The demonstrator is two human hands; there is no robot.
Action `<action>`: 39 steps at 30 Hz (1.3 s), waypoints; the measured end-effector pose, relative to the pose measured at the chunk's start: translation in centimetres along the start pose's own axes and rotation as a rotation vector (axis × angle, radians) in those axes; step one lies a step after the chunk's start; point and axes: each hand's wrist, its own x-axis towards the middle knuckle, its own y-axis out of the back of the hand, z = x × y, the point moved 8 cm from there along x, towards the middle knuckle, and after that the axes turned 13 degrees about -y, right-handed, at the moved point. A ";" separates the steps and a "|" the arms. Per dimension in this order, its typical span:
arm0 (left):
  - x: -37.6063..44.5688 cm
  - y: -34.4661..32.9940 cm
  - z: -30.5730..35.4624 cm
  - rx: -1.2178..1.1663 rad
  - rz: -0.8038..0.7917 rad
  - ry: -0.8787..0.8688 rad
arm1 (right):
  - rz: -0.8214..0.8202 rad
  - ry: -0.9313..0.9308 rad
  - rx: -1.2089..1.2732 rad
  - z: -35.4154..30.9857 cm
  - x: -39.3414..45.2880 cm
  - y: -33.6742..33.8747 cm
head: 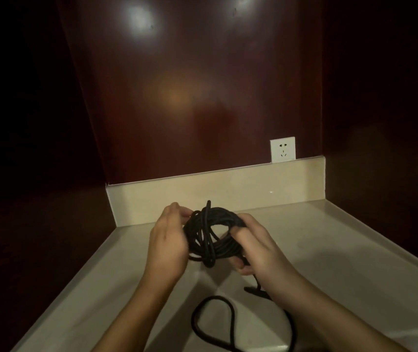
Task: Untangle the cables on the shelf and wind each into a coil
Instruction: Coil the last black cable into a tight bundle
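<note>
A black cable coil [211, 233] hangs in the air above the beige shelf [342, 245], held between both hands. My left hand [168, 245] pinches a strand at the coil's left side with its fingertips. My right hand [256, 246] grips the coil's right side, fingers curled round the wound strands. A loose loop of black cable [202, 318] lies on the shelf below the coil, in front of me. A black plug end [254, 290] dangles under my right wrist.
A white wall socket [282, 149] sits on the dark red back wall at the right. A low beige upstand [228, 189] runs along the shelf's rear. Dark panels close the left and right sides.
</note>
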 end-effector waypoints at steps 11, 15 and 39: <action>-1.2 -1.5 0.4 -0.283 -0.384 -0.003 | -0.111 0.025 0.264 -0.7 0.8 0.9; -1.4 -1.5 0.6 -0.434 -0.405 -0.001 | -0.138 0.017 0.298 -0.7 0.7 1.3; 1.0 -1.0 -1.0 -0.664 -0.201 0.178 | 0.190 0.061 -0.151 -0.6 0.1 0.8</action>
